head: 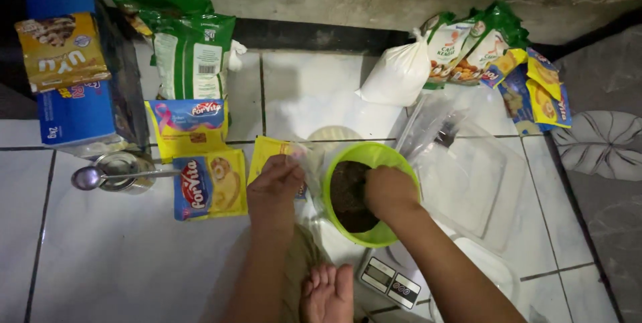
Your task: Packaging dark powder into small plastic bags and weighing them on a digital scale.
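A lime green bowl (394, 160) holding dark brown crumbly stuff (348, 192) sits on a small kitchen scale (391, 283) on the white tiled floor. My right hand (388, 191) is fisted inside the bowl, pressed into the dark stuff. My left hand (273, 186) is just left of the bowl, fingers curled around a thin clear plastic wrapper (309, 157), over a yellow sachet (266, 156). A bare foot (328, 293) shows at the bottom between my arms.
Yellow and blue sachets (208, 182) lie to the left, next to a metal cup with a spoon (117, 174). Boxes (73, 89), green bags (190, 55), a white powder bag (398, 75), more packets (528, 85) and clear plastic containers (468, 182) ring the bowl.
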